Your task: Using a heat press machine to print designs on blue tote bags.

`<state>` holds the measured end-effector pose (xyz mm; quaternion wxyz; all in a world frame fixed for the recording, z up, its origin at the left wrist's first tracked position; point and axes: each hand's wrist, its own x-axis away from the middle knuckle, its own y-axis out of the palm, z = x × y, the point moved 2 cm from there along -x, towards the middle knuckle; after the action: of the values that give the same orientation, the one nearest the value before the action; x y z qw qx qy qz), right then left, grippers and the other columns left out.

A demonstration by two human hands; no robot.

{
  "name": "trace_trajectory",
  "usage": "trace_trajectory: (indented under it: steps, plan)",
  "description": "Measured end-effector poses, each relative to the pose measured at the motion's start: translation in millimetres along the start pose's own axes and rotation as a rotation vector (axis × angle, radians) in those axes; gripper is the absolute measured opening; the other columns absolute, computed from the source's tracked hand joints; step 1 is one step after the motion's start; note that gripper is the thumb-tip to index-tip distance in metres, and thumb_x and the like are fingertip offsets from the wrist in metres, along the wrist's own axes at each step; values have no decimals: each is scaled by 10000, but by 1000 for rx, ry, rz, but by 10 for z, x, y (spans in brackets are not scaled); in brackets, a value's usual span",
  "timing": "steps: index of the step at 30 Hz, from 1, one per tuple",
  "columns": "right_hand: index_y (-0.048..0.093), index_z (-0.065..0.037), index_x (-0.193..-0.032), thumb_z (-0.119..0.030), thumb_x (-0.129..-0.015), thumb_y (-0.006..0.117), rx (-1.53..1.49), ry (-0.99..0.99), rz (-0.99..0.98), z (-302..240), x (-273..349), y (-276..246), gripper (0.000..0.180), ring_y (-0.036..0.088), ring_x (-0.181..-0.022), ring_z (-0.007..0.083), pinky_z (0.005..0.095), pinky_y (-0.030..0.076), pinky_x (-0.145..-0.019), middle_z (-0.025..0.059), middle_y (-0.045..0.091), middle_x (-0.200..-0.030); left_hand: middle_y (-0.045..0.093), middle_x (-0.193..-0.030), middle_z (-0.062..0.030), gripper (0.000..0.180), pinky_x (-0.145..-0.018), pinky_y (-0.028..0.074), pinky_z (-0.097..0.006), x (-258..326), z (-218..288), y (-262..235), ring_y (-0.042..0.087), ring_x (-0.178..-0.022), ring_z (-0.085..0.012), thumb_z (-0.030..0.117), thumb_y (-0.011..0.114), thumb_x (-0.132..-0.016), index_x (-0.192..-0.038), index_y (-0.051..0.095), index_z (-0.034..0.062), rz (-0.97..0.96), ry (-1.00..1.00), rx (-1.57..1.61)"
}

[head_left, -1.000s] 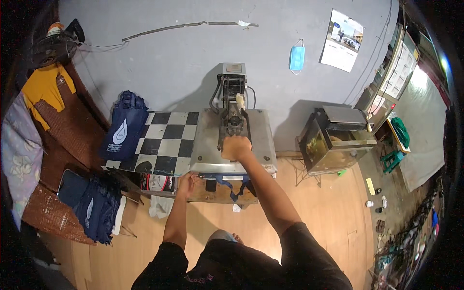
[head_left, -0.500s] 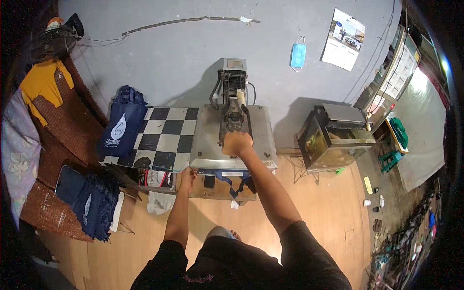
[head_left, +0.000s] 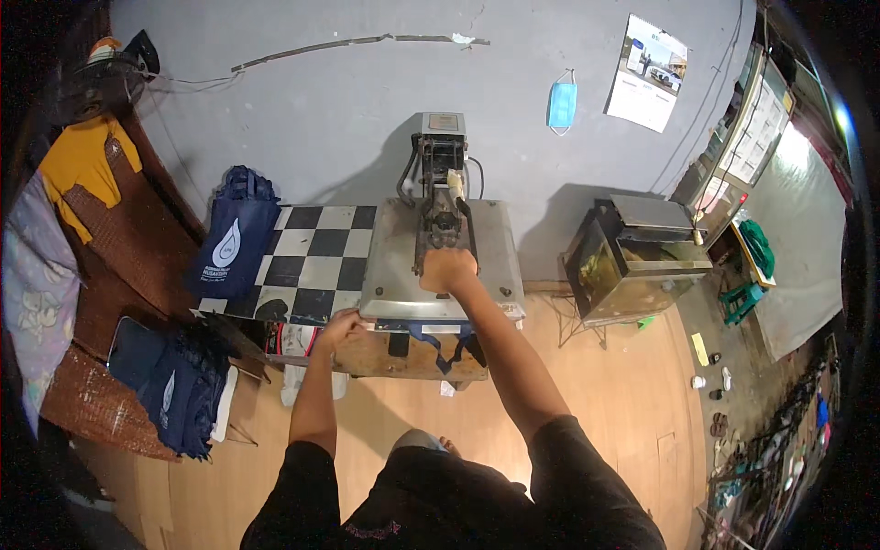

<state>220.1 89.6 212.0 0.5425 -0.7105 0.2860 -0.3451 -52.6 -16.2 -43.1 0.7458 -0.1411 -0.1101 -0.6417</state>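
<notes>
A grey heat press (head_left: 500, 266) stands against the wall with its upper plate lowered. My right hand (head_left: 449, 270) is closed round the press handle, whose grip my fingers mostly hide. Under the plate's front edge lies dark blue cloth with navy straps (head_left: 442, 346) hanging down, like those of the tote bag nearby. By the front left corner of the press is my left hand (head_left: 339, 328), its fingers slightly bent and apart, with nothing visible in them. A printed navy tote bag (head_left: 229, 247) rests at the left on the checkered tabletop (head_left: 316, 243).
More folded navy bags (head_left: 179, 390) lie on the brown woven seat (head_left: 96, 403) at the left. A glass tank (head_left: 632, 275) on a metal stand is to the right of the press. A dark flat object (head_left: 398, 344) lies on the wooden ledge below the press.
My left hand has shifted a little left, off the front corner of the press, and its fingers have loosened. My right hand stays on the handle, and the plate remains down.
</notes>
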Motion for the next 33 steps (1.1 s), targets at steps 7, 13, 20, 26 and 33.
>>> trace_trajectory:
  steps: [7, 13, 20, 26, 33]
  plan:
    - [703, -45, -1092, -218, -780, 532, 11, -8, 53, 8, 9, 27, 396, 671, -1087, 311, 403, 524, -915, 179, 695, -1152, 662, -968, -90, 408, -707, 516, -397, -272, 893, 99, 644, -829, -193, 403, 594, -916, -1158, 592, 74, 449, 79, -94]
    - [689, -46, -1122, -222, -788, 528, 21, -4, 12, 42, -54, 56, 410, 666, -1095, 317, 411, 528, -915, 190, 683, -1171, 606, -1205, -339, 909, -969, 474, -495, -331, 1035, 741, 592, -1147, -467, 679, 600, -814, -1362, 420, -23, 587, 1, -615]
    - [737, -39, -1003, -201, -755, 558, -23, -6, 63, 43, -82, 100, 347, 687, -1045, 327, 406, 548, -882, 206, 708, -1090, 644, -1193, -272, 859, -942, 479, -495, -334, 901, 681, 620, -1119, -438, 715, 555, -819, -1349, 477, 44, 643, 30, -561]
    - [742, -36, -965, -237, -751, 555, -43, -1, 79, 59, -102, 109, 348, 693, -1004, 345, 427, 541, -879, 221, 712, -1030, 672, -1110, -261, 680, -897, 493, -468, -500, 616, 534, 647, -1046, -418, 595, 587, -879, -1252, 571, 26, 579, 207, -132]
    - [747, -40, -952, -207, -746, 561, -13, 7, 84, 36, -64, 95, 324, 703, -1002, 323, 402, 550, -865, 212, 715, -1051, 705, -972, -246, 562, -843, 514, -477, -381, 677, 619, 674, -949, -427, 508, 598, -901, -1146, 629, 4, 788, 215, -400]
